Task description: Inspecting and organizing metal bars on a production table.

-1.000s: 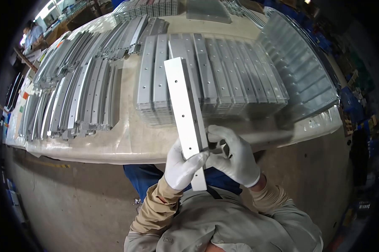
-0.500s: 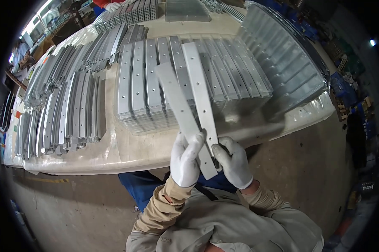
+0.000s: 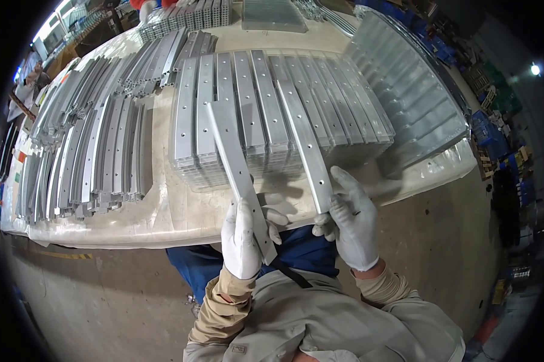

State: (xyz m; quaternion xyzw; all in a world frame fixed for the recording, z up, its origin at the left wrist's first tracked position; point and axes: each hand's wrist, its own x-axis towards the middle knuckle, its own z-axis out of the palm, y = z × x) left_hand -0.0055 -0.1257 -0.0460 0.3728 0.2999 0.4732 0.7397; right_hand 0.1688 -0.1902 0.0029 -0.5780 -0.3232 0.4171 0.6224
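Observation:
My left hand, in a white glove, grips the lower part of a silver metal bar with a row of holes. That bar leans up and to the left, over the near edge of a stack of similar bars. In my right hand, also gloved, is the lower end of a second drilled metal bar; its thumb and fingers pinch the end while the index finger points up, off the bar. The two bars are apart, their far ends in front of the stack.
Bundles of grey metal profiles lie on the left of the covered table. A ribbed clear plastic tray stands tilted at the right. At the far edge, another person's gloved hand is near more stacked profiles.
My hands have drawn apart, and the two bars, close together before, are now separated. The left bar went left and down, the right one right and down.

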